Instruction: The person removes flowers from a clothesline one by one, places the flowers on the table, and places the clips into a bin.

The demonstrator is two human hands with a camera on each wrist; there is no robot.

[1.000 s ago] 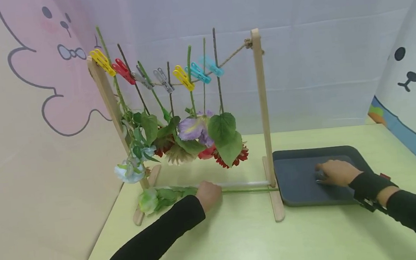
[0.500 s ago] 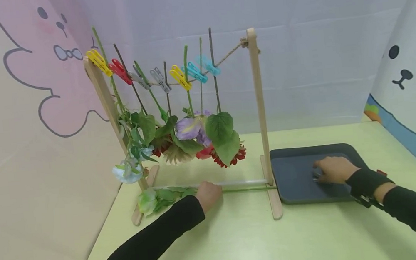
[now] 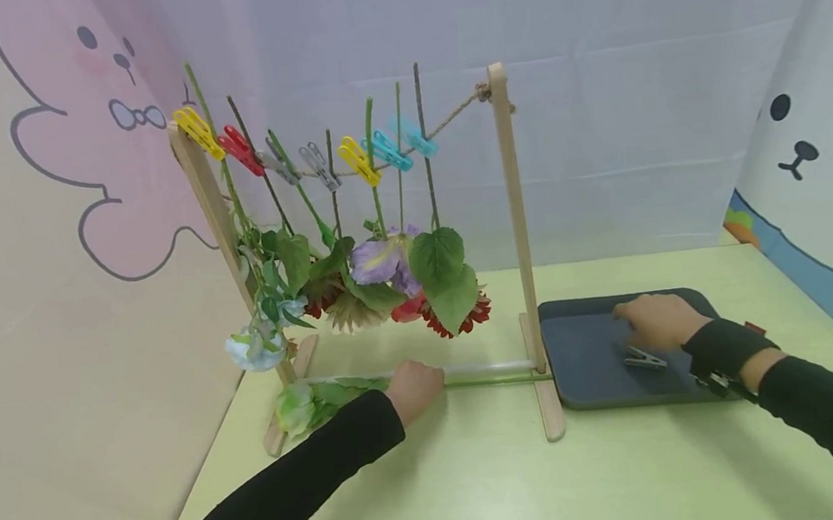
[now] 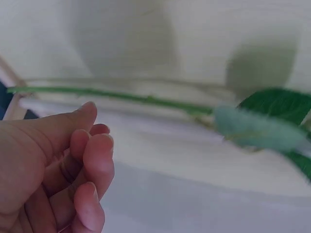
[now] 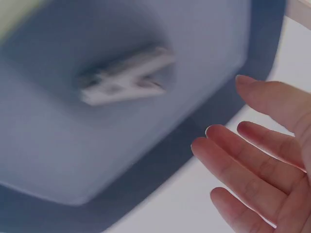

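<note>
My left hand [image 3: 416, 391] is low at the foot of the wooden rack, beside a pale green flower [image 3: 296, 409] lying there with its long green stem [image 3: 499, 382]. In the left wrist view its fingers are loosely curled with nothing between them, and the stem [image 4: 124, 97] runs past the thumb tip. My right hand [image 3: 659, 321] hovers over the dark grey tray [image 3: 593, 373], its fingers loose and apart. Below it a grey clothes peg [image 3: 645, 359] lies on the tray floor; in the right wrist view this peg [image 5: 124, 80] is apart from the fingertips.
A wooden rack [image 3: 514, 217] stands across the table, with a sagging rope [image 3: 458, 111]. Several flowers hang head down from it, clipped by coloured pegs, among them a red peg [image 3: 240, 150] and a purple flower [image 3: 379, 261]. The tray sits right of the rack's foot.
My right hand has let go of the grey clothes peg and lifted slightly up and away from it; the peg now lies uncovered on the tray. The left hand stays in place.
</note>
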